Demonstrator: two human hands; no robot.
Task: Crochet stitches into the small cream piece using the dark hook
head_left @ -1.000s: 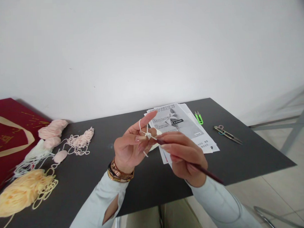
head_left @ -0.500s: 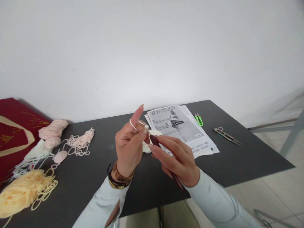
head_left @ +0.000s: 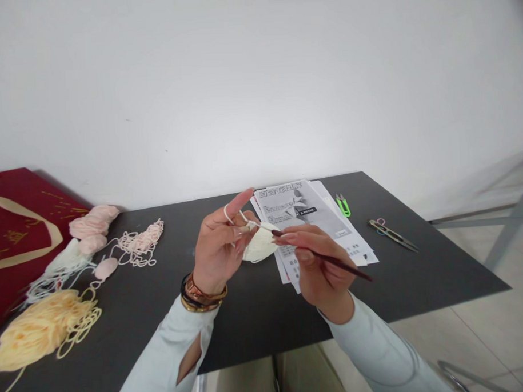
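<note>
My left hand (head_left: 220, 243) is raised over the table with its index finger stretched out and white yarn (head_left: 228, 215) looped round that finger. Its thumb and other fingers pinch a small piece of the yarn. In my right hand (head_left: 326, 268) is a crochet hook (head_left: 343, 264) with a dark reddish-brown handle, its shaft pointing left to the pinched yarn. A strand runs between the left fingertips and the hook. Behind the hands lies a ball of white yarn (head_left: 260, 246), partly hidden by my left fingers.
Printed sheets (head_left: 347, 247) lie beyond my right hand. Green thread snips (head_left: 343, 206) and metal snips (head_left: 391, 235) lie to their right. At left are pink yarn (head_left: 138, 243), yellow yarn (head_left: 38, 329), white yarn (head_left: 64, 263) and a red bag (head_left: 14, 227).
My right hand has drawn away to the right and tilted the hook flatter, so its shaft and the white ball now show. My left index finger leans further right.
</note>
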